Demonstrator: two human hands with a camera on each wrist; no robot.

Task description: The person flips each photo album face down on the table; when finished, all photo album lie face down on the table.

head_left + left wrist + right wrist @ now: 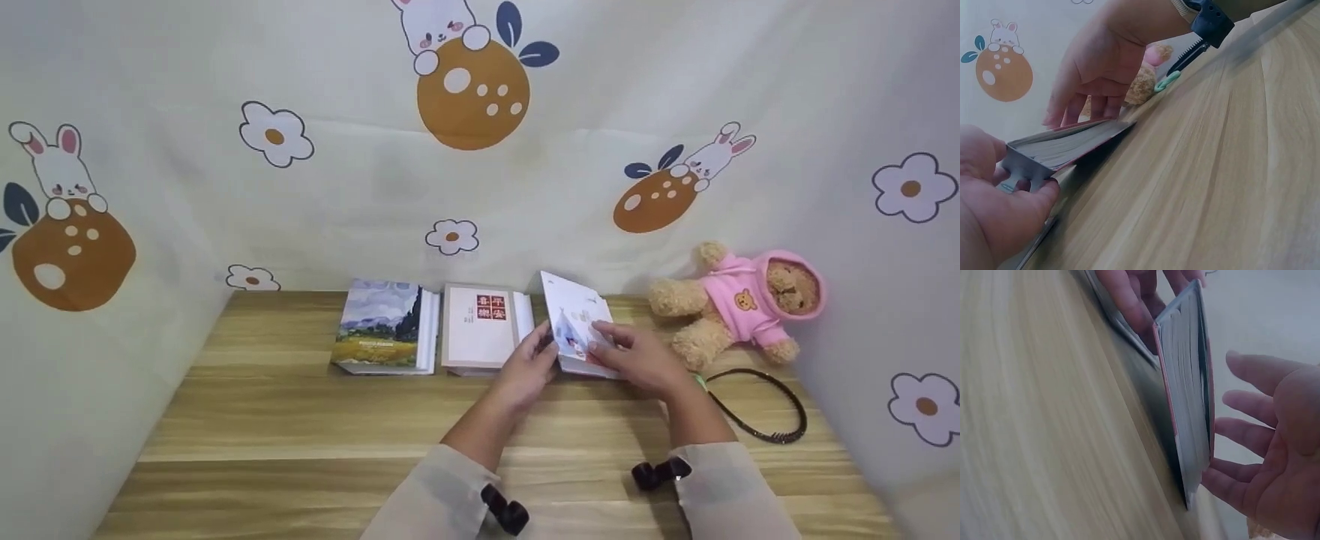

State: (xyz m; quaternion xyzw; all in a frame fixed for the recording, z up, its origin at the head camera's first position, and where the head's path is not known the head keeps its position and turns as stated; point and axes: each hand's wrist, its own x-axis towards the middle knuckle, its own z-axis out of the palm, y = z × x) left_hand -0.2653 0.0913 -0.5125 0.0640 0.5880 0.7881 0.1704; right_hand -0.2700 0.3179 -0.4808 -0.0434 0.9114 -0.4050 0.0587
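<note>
A white photo album (571,297) with a blue and red picture on its cover is tilted, its left side raised off the table. My left hand (527,369) grips its spine, thumb on one side and fingers on the other, as the left wrist view shows. In the right wrist view, my right hand (1280,444) has its fingers extended, with fingertips touching the cover near the page edge. The album's pages (1185,394) are nearly closed between the covers. Beside my left hand lies a second album (480,330) with a cream cover and red square characters.
A landscape-painting album (379,326) lies at the left of the row. On the right sit a teddy bear (742,300) in a pink hoodie and a black headband (799,405) with a green piece. Printed cloth (360,180) walls the wooden table (300,427) at back and sides.
</note>
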